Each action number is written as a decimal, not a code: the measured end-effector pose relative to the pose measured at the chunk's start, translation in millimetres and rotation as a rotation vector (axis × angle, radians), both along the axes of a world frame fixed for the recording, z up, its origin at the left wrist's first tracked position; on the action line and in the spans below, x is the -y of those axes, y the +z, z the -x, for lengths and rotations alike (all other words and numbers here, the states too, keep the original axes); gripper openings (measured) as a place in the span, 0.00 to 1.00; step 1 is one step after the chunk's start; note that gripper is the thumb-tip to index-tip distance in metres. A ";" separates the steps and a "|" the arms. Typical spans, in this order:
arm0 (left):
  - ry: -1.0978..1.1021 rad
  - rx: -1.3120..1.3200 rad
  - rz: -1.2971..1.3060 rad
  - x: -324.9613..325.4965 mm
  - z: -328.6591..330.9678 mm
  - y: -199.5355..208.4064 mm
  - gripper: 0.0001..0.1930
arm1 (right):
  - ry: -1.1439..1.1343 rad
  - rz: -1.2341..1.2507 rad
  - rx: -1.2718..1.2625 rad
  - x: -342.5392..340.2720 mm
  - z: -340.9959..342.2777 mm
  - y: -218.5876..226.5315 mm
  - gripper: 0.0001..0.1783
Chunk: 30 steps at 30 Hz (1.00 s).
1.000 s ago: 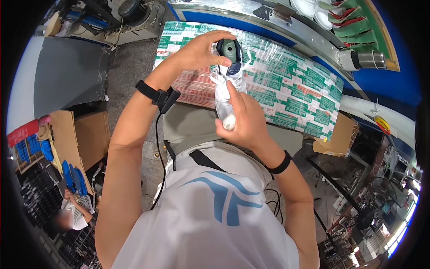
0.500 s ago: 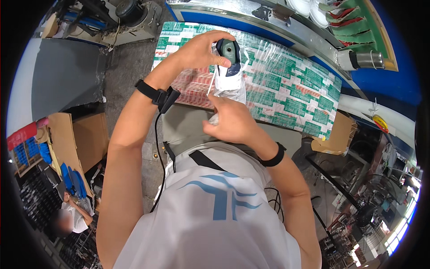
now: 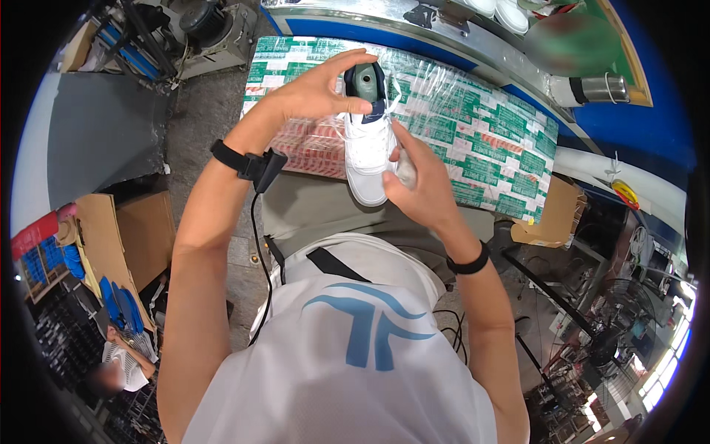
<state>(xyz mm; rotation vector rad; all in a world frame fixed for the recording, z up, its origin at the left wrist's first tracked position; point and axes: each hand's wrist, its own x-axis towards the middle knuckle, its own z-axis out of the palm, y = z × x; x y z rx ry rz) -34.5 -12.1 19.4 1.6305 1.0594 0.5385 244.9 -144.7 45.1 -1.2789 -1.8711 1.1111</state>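
Observation:
A white lace-up sneaker [image 3: 367, 183] points its toe toward me, with a dark navy collar and a green insole showing at the top. My left hand [image 3: 319, 89] grips it by the collar, fingers behind the heel and thumb on the tongue. White laces [image 3: 362, 137] cross the upper, and a loose loop sticks out at the right. My right hand [image 3: 427, 181] is at the shoe's right side, its fingers curled round a small whitish-grey wad, perhaps cloth [image 3: 406, 172]. Whether the wad touches the shoe I cannot tell.
Beneath the shoe is a wrapped stack with green, white and red print [image 3: 473, 148]. Beyond it runs a metal-and-blue bench [image 3: 488, 55] bearing white shoes and a steel cup [image 3: 608, 88]. Cardboard [image 3: 144, 237] stands at left; another person sits lower left [image 3: 133, 366].
My right hand has moved from in front of the toe to the shoe's right side, uncovering the toe and laces. The left hand keeps its hold, shifted slightly left with the shoe.

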 end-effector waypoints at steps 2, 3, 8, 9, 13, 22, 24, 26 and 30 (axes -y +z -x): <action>-0.010 -0.157 -0.190 6.3 -11.0 -3.0 0.55 | 0.046 -0.077 0.030 -5.0 6.3 -8.6 0.51; -0.015 -0.157 -0.192 6.1 -15.0 -4.1 0.55 | 0.041 -0.079 0.030 -6.8 6.4 -10.6 0.51; 0.097 -0.113 -0.170 12.9 -23.6 -13.6 0.49 | 0.085 -0.178 0.153 -15.9 1.8 -11.4 0.52; 0.109 -0.038 -0.184 12.2 -21.5 -17.5 0.46 | 0.078 -0.174 0.160 -14.8 -1.1 -7.1 0.52; 0.113 -0.059 -0.265 10.5 -14.3 -19.7 0.40 | 0.250 -0.157 0.402 -10.0 -11.5 44.0 0.50; 0.136 0.047 -0.258 14.9 -7.2 -24.5 0.40 | 0.296 0.309 0.253 42.4 -43.1 68.3 0.49; 0.138 0.045 -0.245 15.3 -18.8 -22.2 0.41 | 0.245 0.333 0.203 46.9 -33.2 47.8 0.50; 0.145 0.030 -0.255 14.0 -22.2 -20.1 0.41 | 0.111 0.025 0.136 27.8 -16.1 24.2 0.49; 0.159 0.028 -0.231 15.2 -21.2 -26.5 0.42 | 0.051 -0.066 0.169 -0.9 8.7 0.8 0.49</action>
